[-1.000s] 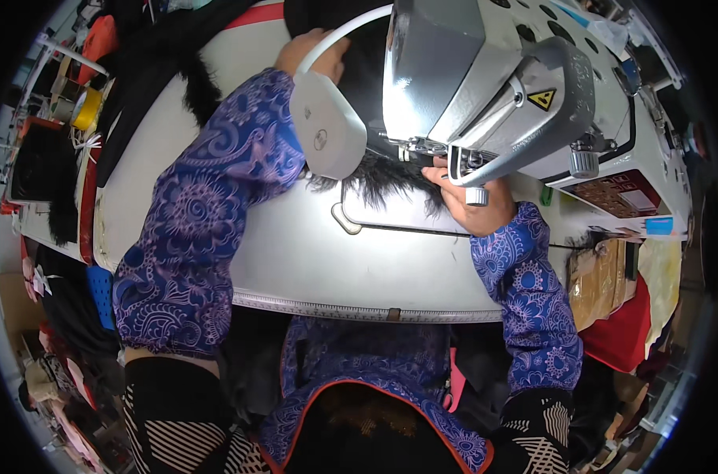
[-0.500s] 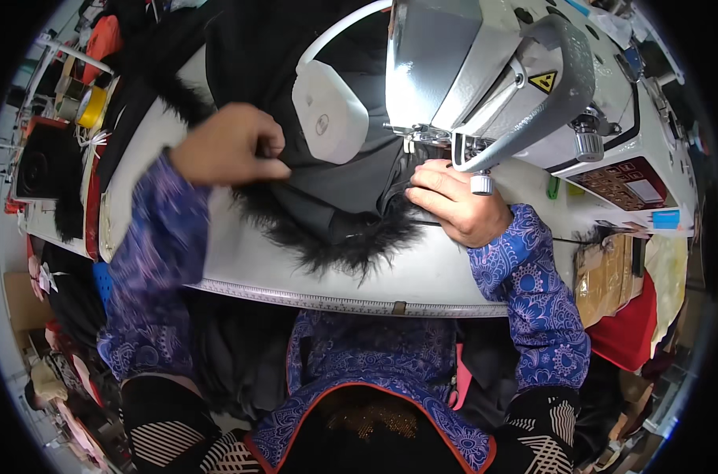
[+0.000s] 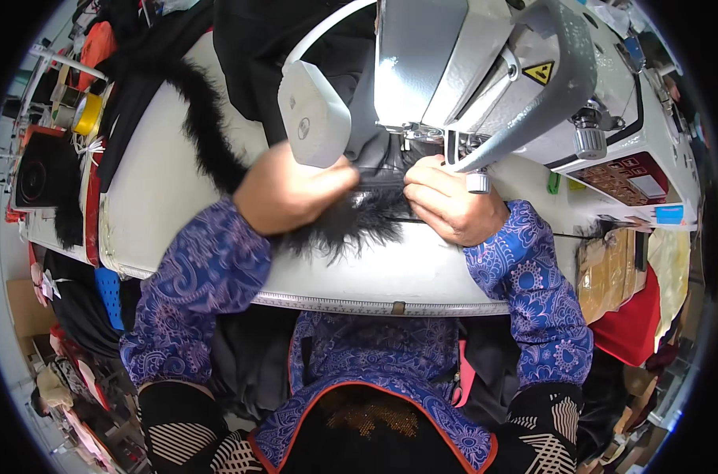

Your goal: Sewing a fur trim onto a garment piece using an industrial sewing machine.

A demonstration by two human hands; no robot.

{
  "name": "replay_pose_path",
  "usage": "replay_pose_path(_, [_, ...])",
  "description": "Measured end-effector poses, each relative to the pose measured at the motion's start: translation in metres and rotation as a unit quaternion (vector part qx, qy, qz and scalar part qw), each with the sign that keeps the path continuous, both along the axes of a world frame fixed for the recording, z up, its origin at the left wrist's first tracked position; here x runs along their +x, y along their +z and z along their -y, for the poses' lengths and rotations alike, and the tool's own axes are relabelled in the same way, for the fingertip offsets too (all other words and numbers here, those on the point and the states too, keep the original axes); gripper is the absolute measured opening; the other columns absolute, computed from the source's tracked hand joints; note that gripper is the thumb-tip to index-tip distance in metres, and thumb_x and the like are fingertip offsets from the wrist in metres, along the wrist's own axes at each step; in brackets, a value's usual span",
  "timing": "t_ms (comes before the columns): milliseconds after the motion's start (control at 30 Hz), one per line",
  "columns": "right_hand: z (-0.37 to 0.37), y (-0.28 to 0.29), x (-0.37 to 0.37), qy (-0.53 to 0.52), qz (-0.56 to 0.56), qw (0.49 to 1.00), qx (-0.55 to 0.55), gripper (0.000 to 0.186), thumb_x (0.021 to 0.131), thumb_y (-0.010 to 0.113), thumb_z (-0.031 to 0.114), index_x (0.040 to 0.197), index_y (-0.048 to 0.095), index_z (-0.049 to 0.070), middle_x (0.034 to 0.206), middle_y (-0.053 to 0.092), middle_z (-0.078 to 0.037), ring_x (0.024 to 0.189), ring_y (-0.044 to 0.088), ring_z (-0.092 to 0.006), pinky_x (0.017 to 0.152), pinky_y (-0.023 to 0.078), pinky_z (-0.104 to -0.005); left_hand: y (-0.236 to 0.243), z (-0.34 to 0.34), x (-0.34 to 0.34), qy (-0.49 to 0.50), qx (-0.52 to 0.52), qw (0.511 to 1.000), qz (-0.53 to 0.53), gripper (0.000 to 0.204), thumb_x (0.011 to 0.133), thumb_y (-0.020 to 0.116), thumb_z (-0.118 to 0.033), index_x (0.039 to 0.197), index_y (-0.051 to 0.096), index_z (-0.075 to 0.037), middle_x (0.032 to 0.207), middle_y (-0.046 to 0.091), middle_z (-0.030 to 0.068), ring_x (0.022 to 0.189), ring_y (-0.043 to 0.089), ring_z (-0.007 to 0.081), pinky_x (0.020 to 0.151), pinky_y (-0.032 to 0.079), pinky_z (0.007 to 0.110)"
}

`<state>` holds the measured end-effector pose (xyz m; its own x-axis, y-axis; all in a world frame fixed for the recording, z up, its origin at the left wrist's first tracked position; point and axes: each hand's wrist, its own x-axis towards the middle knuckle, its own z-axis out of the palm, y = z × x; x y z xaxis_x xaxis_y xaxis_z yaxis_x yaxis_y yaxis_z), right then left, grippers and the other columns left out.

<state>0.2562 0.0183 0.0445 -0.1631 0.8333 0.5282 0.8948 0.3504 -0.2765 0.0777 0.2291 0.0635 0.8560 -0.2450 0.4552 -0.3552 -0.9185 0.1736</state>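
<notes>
A white sewing machine point(image 3: 485, 71) stands in front of me. Black fabric point(image 3: 248, 55) lies under its head, with a fluffy black fur trim point(image 3: 205, 122) curving along the table to the fabric's near edge. My left hand point(image 3: 292, 189), slightly blurred, is closed around the fabric's edge where the trim runs, left of the needle area. Close beside the presser foot, my right hand point(image 3: 454, 204) pinches the same edge with its fingers together. My fingers hide exactly how fabric and trim lie against each other.
A white lamp head point(image 3: 319, 118) hangs just above my left hand. Along the near edge of the white table point(image 3: 446, 276) runs a measuring tape point(image 3: 335, 304). A taped brown package point(image 3: 608, 268) lies at the right, and a yellow tape roll point(image 3: 88, 114) at the far left.
My left hand has come right and down from above the fabric and closed on its edge. The lamp head has shifted slightly left in view. My right hand stays beside the presser foot.
</notes>
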Motion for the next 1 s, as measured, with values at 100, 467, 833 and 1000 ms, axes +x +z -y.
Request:
replay_pose_path(100, [0.004, -0.001, 0.005, -0.06, -0.016, 0.998, -0.019, 0.021, 0.071, 0.073, 0.001, 0.091, 0.067, 0.0, 0.092, 0.066, -0.009, 0.091, 0.066, -0.0289, 0.082, 0.053, -0.0399, -0.018, 0.006, 0.007, 0.103, -0.025, 0.994, -0.01, 0.024, 0.075, 0.076, -0.008, 0.099, 0.071, -0.005, 0.096, 0.068, 0.0092, 0.09, 0.065, 0.0278, 0.077, 0.054, 0.037])
replay_pose_path(467, [0.004, 0.007, 0.001, -0.111, 0.015, 0.992, -0.065, 0.02, 0.07, 0.079, 0.012, 0.089, 0.073, 0.008, 0.102, 0.069, -0.003, 0.095, 0.065, -0.025, 0.082, 0.05, -0.0391, -0.005, 0.014, 0.031, 0.056, 0.26, 0.963, 0.045, 0.024, 0.074, 0.067, -0.013, 0.097, 0.07, -0.005, 0.097, 0.064, 0.0011, 0.096, 0.061, 0.0157, 0.073, 0.052, 0.026])
replay_pose_path(833, [0.001, -0.002, -0.004, -0.132, 0.028, 0.99, -0.041, 0.022, 0.073, 0.078, 0.008, 0.094, 0.074, 0.008, 0.104, 0.071, -0.004, 0.099, 0.065, -0.025, 0.085, 0.054, -0.0384, -0.012, -0.012, 0.043, 0.155, -0.136, 0.977, -0.059, 0.015, 0.085, 0.071, -0.015, 0.094, 0.07, -0.004, 0.092, 0.067, 0.0098, 0.085, 0.066, 0.029, 0.077, 0.053, 0.039])
replay_pose_path(1000, [0.002, -0.006, -0.004, -0.154, 0.034, 0.988, -0.009, 0.023, 0.072, 0.078, 0.005, 0.094, 0.073, 0.006, 0.101, 0.071, -0.006, 0.093, 0.068, -0.0254, 0.082, 0.056, -0.0372, -0.01, -0.003, 0.034, 0.048, -0.064, 0.996, -0.026, 0.023, 0.077, 0.079, -0.023, 0.09, 0.073, -0.005, 0.094, 0.067, 0.0037, 0.09, 0.063, 0.0226, 0.079, 0.052, 0.035])
